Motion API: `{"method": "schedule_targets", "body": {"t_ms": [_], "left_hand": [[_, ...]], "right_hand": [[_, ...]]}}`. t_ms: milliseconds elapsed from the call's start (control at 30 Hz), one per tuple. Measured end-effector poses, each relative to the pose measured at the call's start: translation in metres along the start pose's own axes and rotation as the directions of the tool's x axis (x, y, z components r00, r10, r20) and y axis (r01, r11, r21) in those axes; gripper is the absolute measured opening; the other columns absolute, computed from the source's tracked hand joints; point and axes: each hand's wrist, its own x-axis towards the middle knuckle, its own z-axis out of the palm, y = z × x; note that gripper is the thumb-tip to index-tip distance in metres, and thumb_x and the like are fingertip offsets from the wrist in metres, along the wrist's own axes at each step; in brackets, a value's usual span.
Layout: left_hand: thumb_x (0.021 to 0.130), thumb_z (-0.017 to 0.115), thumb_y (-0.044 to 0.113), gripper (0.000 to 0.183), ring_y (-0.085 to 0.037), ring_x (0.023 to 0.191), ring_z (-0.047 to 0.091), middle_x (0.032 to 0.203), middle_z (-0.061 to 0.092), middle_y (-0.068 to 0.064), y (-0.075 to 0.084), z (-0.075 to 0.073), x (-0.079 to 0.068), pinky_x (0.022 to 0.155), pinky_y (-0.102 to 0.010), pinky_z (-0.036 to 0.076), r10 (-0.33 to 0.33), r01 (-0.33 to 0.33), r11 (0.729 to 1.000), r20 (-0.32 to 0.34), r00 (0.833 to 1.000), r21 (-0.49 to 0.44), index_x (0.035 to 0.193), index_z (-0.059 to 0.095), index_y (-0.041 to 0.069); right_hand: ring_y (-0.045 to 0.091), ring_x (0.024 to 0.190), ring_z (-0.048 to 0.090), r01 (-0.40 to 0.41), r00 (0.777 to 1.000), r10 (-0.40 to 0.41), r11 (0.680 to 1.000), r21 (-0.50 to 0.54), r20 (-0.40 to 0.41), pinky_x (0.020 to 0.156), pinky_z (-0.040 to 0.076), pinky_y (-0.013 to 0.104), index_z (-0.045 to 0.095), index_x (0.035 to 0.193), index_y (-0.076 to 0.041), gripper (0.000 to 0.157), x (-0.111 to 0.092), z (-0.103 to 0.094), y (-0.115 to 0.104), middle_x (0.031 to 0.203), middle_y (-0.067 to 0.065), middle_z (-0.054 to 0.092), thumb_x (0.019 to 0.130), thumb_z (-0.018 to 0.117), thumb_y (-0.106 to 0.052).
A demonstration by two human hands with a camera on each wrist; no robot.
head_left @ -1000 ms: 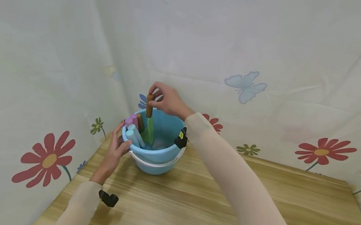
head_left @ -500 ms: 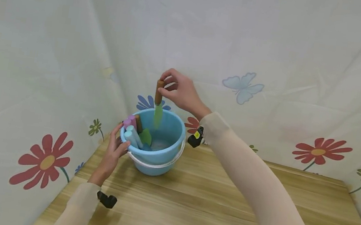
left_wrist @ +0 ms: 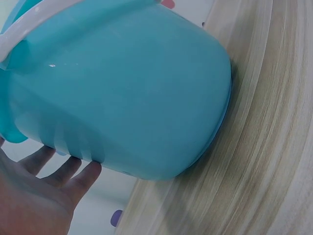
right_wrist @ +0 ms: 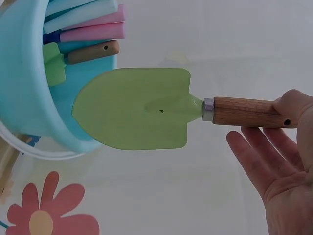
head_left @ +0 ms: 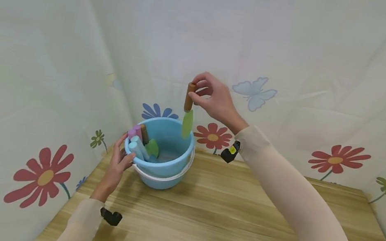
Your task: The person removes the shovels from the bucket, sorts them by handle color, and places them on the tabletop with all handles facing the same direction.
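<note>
My right hand pinches the wooden handle of a garden trowel near its end. The trowel hangs blade down over the right part of the rim of a light blue bucket. Its green blade is broad and shows face-on in the right wrist view. At the bucket's left side my left hand holds the rim, thumb towards me and fingers spread along the outer wall. Inside the bucket lean a second green tool with a wooden handle, light blue handles and pink-purple handles.
The bucket stands on a wood-grain table, close to its back left corner. A white carrying handle hangs down round the bucket's front. Pale sheets with printed flowers and a butterfly rise behind and at the sides.
My right hand has lifted the trowel up out of the bucket and carried it to the right. My left hand has kept its place on the bucket.
</note>
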Motion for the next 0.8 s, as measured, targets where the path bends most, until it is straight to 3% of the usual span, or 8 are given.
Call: {"method": "schedule_targets", "body": {"t_ms": [300, 467, 700, 800], "left_hand": [[0.107, 0.05, 0.039, 0.069, -0.03, 0.15, 0.031, 0.166, 0.024, -0.009, 0.0, -0.003, -0.001, 0.111, -0.062, 0.037, -0.013, 0.013, 1.0, 0.0, 1.0, 0.008, 0.163, 0.009, 0.04], [0.108, 0.049, 0.038, 0.068, -0.028, 0.149, 0.032, 0.166, 0.025, -0.008, 0.001, -0.005, -0.002, 0.111, -0.059, 0.038, -0.013, 0.013, 1.0, 0.002, 1.0, 0.023, 0.163, 0.008, 0.04], [0.108, 0.048, 0.038, 0.068, -0.029, 0.148, 0.033, 0.166, 0.027, -0.01, 0.004, -0.005, -0.002, 0.111, -0.058, 0.039, -0.012, 0.012, 1.0, 0.009, 1.0, 0.018, 0.163, 0.008, 0.039], [0.108, 0.049, 0.038, 0.068, -0.028, 0.148, 0.033, 0.165, 0.027, -0.01, 0.005, -0.006, -0.003, 0.111, -0.058, 0.038, -0.017, 0.017, 1.0, 0.01, 1.0, 0.014, 0.163, 0.008, 0.04]], "right_hand": [[0.019, 0.094, 0.072, 0.014, 0.999, -0.016, 0.999, -0.034, -0.05, 0.087, 0.059, 0.04, 0.062, 0.118, -0.011, 0.027, -0.026, -0.029, 0.005, 0.108, 0.005, 0.07, 0.095, 0.075, -0.014], [0.024, 0.095, 0.072, -0.016, 0.997, 0.012, 0.999, -0.046, -0.081, 0.085, 0.059, 0.041, 0.062, 0.12, -0.009, 0.029, -0.045, -0.045, 0.016, 0.109, 0.01, 0.07, 0.094, 0.075, -0.01], [0.038, 0.097, 0.07, -0.077, 0.987, 0.067, 0.995, -0.066, -0.147, 0.075, 0.055, 0.019, 0.06, 0.122, 0.002, 0.029, -0.075, -0.069, 0.014, 0.112, 0.022, 0.066, 0.095, 0.071, 0.0], [0.04, 0.097, 0.069, -0.101, 0.983, 0.087, 0.992, -0.079, -0.16, 0.073, 0.054, 0.015, 0.059, 0.121, 0.004, 0.029, -0.089, -0.079, 0.008, 0.112, 0.023, 0.065, 0.095, 0.07, 0.002]]}}
